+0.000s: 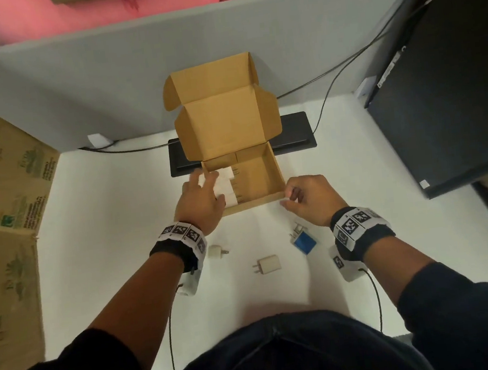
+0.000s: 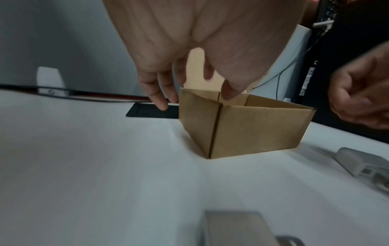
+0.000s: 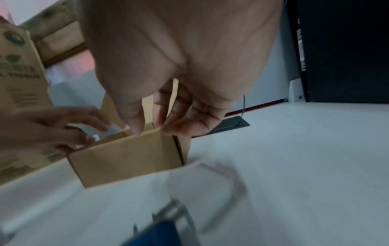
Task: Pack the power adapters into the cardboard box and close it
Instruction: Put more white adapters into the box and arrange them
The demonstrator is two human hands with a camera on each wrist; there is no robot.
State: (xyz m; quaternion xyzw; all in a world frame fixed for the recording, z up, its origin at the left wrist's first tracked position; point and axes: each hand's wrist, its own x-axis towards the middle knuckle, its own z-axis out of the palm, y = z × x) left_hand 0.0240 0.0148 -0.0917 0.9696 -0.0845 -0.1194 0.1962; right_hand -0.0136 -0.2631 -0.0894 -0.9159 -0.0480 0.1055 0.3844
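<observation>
The cardboard box (image 1: 262, 180) stands open mid-table with its lid (image 1: 222, 108) tipped up at the back. Three white adapters (image 1: 227, 186) lie in a row along its left side. My left hand (image 1: 204, 193) hovers over them with straight fingers (image 2: 160, 99) and holds nothing. The thumb and curled fingers of my right hand (image 1: 291, 198) pinch the box's front right corner (image 3: 162, 133). On the table in front lie a small white adapter (image 1: 216, 251), a flat white adapter (image 1: 269, 265) and a blue adapter (image 1: 304, 241).
A black flat pad (image 1: 291, 134) lies behind the box. A black computer tower (image 1: 452, 87) stands at the right, printed cartons (image 1: 1, 180) at the left. A grey partition (image 1: 105, 79) closes the back, with cables (image 1: 331, 79) along it.
</observation>
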